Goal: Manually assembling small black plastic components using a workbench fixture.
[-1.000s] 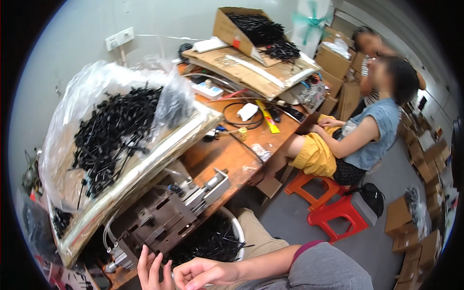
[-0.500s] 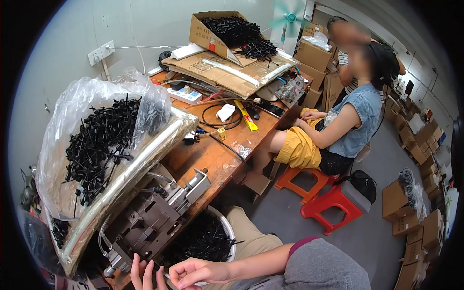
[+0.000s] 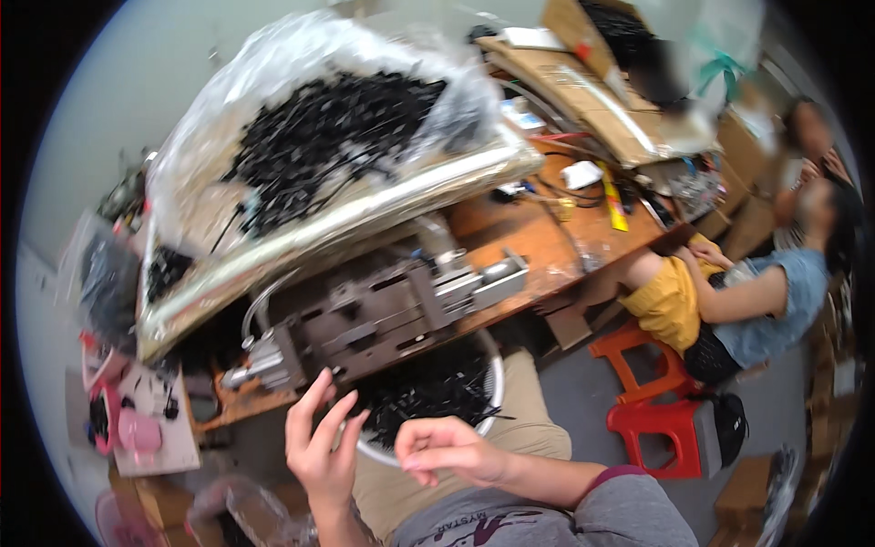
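Note:
My left hand is raised before the machine's front edge, its fingers stretched up and apart with nothing visible between them. Close by on the right, my right hand is curled with thumb and fingertips together; whatever they hold, if anything, is too small or blurred to make out. Beneath and beyond both hands, a white round basin full of thin black plastic pieces rests by my lap. The dark metal fixture machine, with silver cylinders at its ends, sits along the bench edge.
A plastic-wrapped tray heaped with black pieces stands behind the machine on the wooden bench. To the right, a seated person is near red and orange stools. Pink containers stand at left.
My view has turned left, so the bench and the seated person sit farther right. Both hands now show higher and more fully in view; the right hand stays curled.

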`<action>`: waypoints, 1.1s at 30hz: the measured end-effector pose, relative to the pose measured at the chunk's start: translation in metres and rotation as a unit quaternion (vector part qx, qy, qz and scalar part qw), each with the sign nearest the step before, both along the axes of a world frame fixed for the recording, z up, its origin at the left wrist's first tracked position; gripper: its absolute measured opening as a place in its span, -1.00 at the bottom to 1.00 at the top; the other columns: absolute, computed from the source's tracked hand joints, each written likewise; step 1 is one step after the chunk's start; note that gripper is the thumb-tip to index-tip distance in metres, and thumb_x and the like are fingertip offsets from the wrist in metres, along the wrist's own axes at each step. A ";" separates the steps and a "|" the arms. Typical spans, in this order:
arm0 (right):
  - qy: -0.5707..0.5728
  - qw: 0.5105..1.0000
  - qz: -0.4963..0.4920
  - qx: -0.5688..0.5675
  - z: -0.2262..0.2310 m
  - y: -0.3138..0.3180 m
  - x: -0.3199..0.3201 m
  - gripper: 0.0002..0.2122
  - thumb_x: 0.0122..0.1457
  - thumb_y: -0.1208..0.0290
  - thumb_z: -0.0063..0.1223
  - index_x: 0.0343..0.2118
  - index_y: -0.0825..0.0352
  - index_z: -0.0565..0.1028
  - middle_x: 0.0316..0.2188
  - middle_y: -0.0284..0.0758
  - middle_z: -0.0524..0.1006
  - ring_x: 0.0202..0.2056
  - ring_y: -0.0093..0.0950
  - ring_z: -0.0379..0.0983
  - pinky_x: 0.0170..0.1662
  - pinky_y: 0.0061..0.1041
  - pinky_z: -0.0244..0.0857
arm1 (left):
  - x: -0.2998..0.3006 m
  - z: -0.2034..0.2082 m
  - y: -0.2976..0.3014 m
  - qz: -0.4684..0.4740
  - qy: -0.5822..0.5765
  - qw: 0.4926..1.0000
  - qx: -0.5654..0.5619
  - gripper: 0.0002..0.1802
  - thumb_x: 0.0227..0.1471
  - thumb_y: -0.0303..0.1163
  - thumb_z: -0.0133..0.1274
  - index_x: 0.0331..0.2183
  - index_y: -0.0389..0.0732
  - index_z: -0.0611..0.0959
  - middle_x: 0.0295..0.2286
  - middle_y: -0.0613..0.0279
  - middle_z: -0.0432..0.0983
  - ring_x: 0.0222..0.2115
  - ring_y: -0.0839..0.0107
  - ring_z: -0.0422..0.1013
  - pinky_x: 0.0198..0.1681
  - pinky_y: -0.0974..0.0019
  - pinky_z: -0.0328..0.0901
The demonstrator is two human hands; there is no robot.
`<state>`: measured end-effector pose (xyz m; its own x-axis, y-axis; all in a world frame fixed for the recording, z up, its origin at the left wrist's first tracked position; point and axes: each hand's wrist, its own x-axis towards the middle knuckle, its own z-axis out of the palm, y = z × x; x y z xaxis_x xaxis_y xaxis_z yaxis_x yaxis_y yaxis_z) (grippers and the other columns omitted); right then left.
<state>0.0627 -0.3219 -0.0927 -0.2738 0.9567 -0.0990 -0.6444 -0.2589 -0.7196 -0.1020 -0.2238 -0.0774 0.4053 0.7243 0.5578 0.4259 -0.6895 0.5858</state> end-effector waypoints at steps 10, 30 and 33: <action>-0.001 0.999 -0.021 -0.029 -0.014 -0.005 0.013 -0.89 0.24 0.40 0.04 -0.33 0.33 0.45 -0.53 -0.46 0.44 -0.49 -0.69 0.36 -0.42 -0.69 0.22 | 0.029 -0.016 0.026 -0.003 0.080 0.993 0.083 -0.67 -0.28 -0.50 0.32 -0.31 -0.24 0.69 -0.11 0.17 0.59 -0.25 0.25 0.54 -0.17 0.28 0.42; 0.001 0.997 -0.022 -0.070 -0.022 0.001 0.014 -0.90 0.23 0.44 0.04 -0.34 0.35 0.46 -0.54 -0.43 0.44 -0.50 -0.67 0.36 -0.42 -0.68 0.22 | 0.037 -0.016 0.034 0.014 0.174 0.983 0.051 -0.73 -0.27 -0.41 0.33 -0.37 -0.15 0.70 -0.10 0.29 0.59 -0.63 0.31 0.46 -0.50 0.37 0.37; 0.003 0.998 -0.018 -0.065 -0.028 0.000 0.017 -0.88 0.23 0.39 0.06 -0.32 0.32 0.47 -0.52 -0.47 0.45 -0.48 -0.71 0.38 -0.43 -0.70 0.21 | 0.041 -0.012 0.034 0.014 0.174 0.983 0.053 -0.73 -0.29 -0.42 0.33 -0.39 -0.16 0.71 -0.12 0.27 0.60 -0.63 0.29 0.46 -0.50 0.36 0.38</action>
